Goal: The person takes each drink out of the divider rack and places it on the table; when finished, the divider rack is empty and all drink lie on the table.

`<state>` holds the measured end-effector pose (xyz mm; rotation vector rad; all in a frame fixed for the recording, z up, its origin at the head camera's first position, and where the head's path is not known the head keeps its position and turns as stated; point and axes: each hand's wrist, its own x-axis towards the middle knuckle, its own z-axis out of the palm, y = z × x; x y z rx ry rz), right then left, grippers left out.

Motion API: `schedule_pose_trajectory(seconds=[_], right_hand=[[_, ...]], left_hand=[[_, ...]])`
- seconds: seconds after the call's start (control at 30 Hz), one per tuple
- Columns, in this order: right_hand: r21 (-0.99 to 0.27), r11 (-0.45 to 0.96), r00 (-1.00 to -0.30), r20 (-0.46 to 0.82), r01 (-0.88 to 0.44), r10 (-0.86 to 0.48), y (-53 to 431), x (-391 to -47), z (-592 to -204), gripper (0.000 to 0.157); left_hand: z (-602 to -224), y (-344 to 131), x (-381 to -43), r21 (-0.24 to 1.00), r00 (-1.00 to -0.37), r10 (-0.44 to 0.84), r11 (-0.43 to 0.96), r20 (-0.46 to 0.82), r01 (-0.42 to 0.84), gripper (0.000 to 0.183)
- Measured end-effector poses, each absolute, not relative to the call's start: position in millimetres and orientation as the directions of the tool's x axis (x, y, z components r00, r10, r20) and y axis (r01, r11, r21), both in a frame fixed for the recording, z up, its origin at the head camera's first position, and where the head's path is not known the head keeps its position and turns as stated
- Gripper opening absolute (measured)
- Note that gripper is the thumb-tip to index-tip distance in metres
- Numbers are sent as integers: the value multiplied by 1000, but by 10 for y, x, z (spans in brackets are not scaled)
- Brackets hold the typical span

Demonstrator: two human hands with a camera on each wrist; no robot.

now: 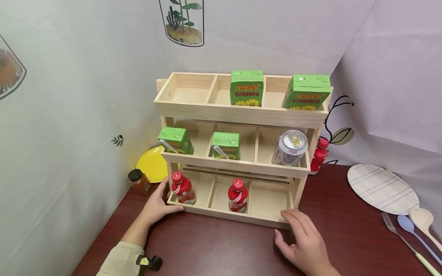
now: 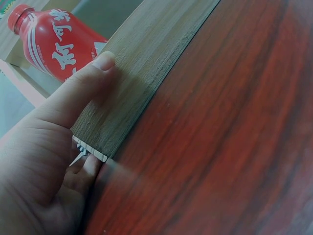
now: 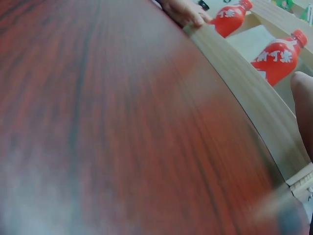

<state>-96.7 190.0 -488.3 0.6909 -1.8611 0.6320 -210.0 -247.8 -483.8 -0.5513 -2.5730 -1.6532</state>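
Note:
A three-tier wooden display rack point(image 1: 241, 115) stands on the table. My left hand point(image 1: 157, 207) grips its lower left front corner; in the left wrist view the thumb point(image 2: 90, 78) presses the front board and the other fingers go round the end. At the lower right corner, my right hand point(image 1: 305, 241) touches the rack with its fingertips, the thumb held apart. Red bottles point(image 1: 238, 195) stand in the bottom tier's left and middle compartments. Green drink cartons point(image 1: 226, 145) occupy the middle tier's left and middle compartments, with a silver can point(image 1: 291, 147) at right. Two more cartons point(image 1: 246, 88) are on top.
Left of the rack are a dark-lidded jar point(image 1: 139, 182) and a yellow plate point(image 1: 152, 165). Another red bottle point(image 1: 319, 155) stands behind its right side. Farther right lie a checked oval placemat point(image 1: 383, 188), a fork point(image 1: 397, 230) and spoons point(image 1: 419, 220). Pale cloth point(image 1: 86, 115) hangs behind.

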Motion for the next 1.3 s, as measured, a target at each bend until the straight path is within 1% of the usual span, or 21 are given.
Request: schedule_pose_trajectory(seconds=[0.1, 0.3, 0.53, 0.67, 0.87, 1.03, 1.3], right_hand=[[-132, 712, -356, 918, -690, -174, 1867, -966, -4880, 48], [-151, 699, -393, 898, -699, -199, 1777, -1009, -4870, 50], [-150, 675, -399, 888, -722, -229, 1661, -1108, -4890, 52], [-158, 675, -410, 882, -720, -231, 1580, -1163, -4917, 54], [-155, 660, -414, 873, -735, -256, 1420, -1236, -4951, 64], [-165, 673, -431, 867, -721, -249, 1279, -1280, -4973, 71], [-179, 693, -434, 876, -699, -211, 1081, -1361, -4999, 81]], left_hand=[[-4840, -2474, -2102, 876, -935, 281, 367, 217, 313, 109], [-4842, -2476, -2104, 875, -932, 284, 363, 225, 322, 108], [-4868, -2494, -2119, 869, -926, 298, 365, 231, 334, 109], [-4975, -2526, -2166, 867, -924, 295, 360, 244, 344, 110], [-5161, -2597, -2267, 855, -928, 283, 389, 242, 342, 111], [-5164, -2603, -2278, 857, -932, 273, 391, 239, 334, 110], [-5173, -2603, -2283, 862, -931, 275, 381, 240, 335, 110]])
